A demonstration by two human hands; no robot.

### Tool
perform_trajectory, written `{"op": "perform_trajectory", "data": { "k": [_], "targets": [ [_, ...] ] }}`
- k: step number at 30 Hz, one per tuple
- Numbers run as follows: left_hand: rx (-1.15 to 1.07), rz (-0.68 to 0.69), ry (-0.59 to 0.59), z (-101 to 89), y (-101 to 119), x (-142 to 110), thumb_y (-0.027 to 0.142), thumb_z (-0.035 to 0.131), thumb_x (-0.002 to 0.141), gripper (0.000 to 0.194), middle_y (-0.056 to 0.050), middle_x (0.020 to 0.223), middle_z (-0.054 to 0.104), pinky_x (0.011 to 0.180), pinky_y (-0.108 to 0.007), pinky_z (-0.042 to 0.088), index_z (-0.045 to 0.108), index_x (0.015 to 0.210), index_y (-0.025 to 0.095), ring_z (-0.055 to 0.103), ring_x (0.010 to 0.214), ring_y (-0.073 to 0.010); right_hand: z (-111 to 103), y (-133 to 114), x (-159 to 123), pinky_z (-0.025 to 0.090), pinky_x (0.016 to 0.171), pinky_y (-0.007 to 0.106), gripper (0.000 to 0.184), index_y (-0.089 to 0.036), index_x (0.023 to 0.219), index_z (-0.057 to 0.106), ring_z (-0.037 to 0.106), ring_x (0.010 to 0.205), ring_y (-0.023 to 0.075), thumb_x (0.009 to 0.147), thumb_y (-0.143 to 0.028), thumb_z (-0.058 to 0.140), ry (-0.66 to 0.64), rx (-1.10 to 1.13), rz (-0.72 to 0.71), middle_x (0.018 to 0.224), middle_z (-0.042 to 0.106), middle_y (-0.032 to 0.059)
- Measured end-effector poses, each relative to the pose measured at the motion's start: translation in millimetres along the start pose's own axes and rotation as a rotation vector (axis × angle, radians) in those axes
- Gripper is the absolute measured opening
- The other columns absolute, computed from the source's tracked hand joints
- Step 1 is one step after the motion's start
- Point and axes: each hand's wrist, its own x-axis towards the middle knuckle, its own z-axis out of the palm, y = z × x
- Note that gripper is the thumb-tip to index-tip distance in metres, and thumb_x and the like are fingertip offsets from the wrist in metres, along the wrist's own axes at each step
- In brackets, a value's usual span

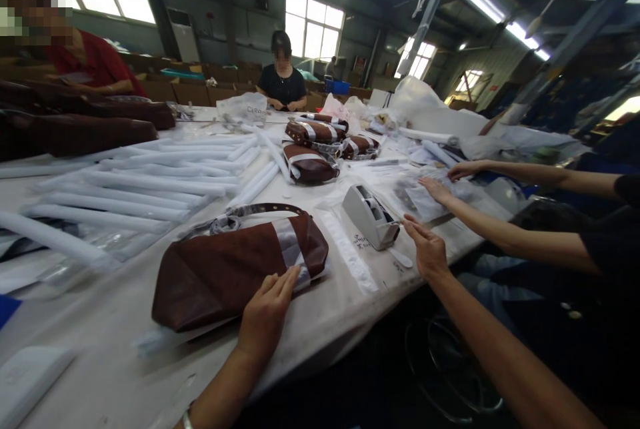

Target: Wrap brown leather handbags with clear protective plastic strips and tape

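A brown handbag lies on its side on the table, with a pale wrapping band around one end and its studded strap behind. My left hand rests on the bag's near edge by the band, fingers stretched out and close together. To the right, my right hand is at the cutting end of a grey tape dispenser. Its fingertips are pinched there, apparently on the tape's end; the clear strip itself is hardly visible. A white strip of material lies between bag and dispenser.
White padded rolls cover the table's left side. Wrapped brown bags stand farther back. A co-worker's hands work on plastic at the right. Other people sit at the far side and left. The table edge runs below my right arm.
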Motion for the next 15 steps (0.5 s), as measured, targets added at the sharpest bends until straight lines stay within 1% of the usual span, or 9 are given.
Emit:
{"op": "perform_trajectory", "data": {
  "k": [5, 7, 9, 12, 14, 15],
  "targets": [
    [-0.009, -0.009, 0.020, 0.5, 0, -1, 0.003, 0.048, 0.091, 0.053, -0.002, 0.124, 0.070, 0.097, -0.030, 0.054, 0.052, 0.141, 0.020, 0.063, 0.102, -0.0196, 6, -20, 11, 0.041, 0.111, 0.042, 0.025, -0.024, 0.094, 0.079, 0.061, 0.120, 0.0254, 0.077, -0.042, 0.076, -0.085, -0.087, -0.119, 0.118, 0.073, 0.0048],
    [-0.012, -0.013, 0.024, 0.5, 0, -1, 0.003, 0.047, 0.091, 0.054, -0.003, 0.123, 0.070, 0.097, -0.031, 0.054, 0.051, 0.142, 0.020, 0.064, 0.102, -0.0201, 5, -25, 13, 0.041, 0.111, 0.044, 0.026, -0.023, 0.095, 0.079, 0.062, 0.118, 0.0261, 0.078, -0.043, 0.076, -0.097, -0.124, -0.128, 0.114, 0.074, 0.0052],
    [-0.017, -0.013, 0.031, 0.0, 0, -1, 0.004, 0.047, 0.091, 0.055, -0.003, 0.122, 0.071, 0.096, -0.032, 0.055, 0.050, 0.143, 0.021, 0.064, 0.102, -0.0202, 0, -27, 12, 0.042, 0.110, 0.045, 0.029, -0.023, 0.095, 0.079, 0.064, 0.116, 0.0272, 0.076, -0.044, 0.078, -0.085, -0.142, -0.064, 0.110, 0.076, 0.0051],
    [-0.016, -0.013, 0.028, -0.5, 1, -1, 0.006, 0.047, 0.092, 0.053, -0.003, 0.122, 0.071, 0.096, -0.032, 0.055, 0.051, 0.142, 0.021, 0.065, 0.101, -0.0203, -10, -23, 3, 0.046, 0.108, 0.044, 0.033, -0.023, 0.093, 0.079, 0.066, 0.113, 0.0274, 0.069, -0.046, 0.082, -0.062, -0.128, 0.094, 0.103, 0.077, 0.0050],
    [-0.011, -0.008, 0.021, -0.1, 0, -1, 0.007, 0.048, 0.092, 0.052, -0.003, 0.123, 0.070, 0.097, -0.032, 0.055, 0.052, 0.142, 0.020, 0.065, 0.101, -0.0203, -18, -17, -4, 0.052, 0.100, 0.041, 0.035, -0.022, 0.089, 0.079, 0.067, 0.109, 0.0270, 0.066, -0.048, 0.083, -0.065, -0.113, 0.195, 0.100, 0.077, 0.0064],
    [-0.010, -0.005, 0.016, 0.3, 0, -1, 0.007, 0.048, 0.092, 0.051, -0.003, 0.125, 0.070, 0.097, -0.032, 0.054, 0.052, 0.142, 0.020, 0.065, 0.101, -0.0202, -21, -13, -7, 0.056, 0.094, 0.039, 0.036, -0.021, 0.088, 0.079, 0.069, 0.104, 0.0265, 0.065, -0.049, 0.083, -0.068, -0.109, 0.243, 0.098, 0.077, 0.0073]
  ]
}}
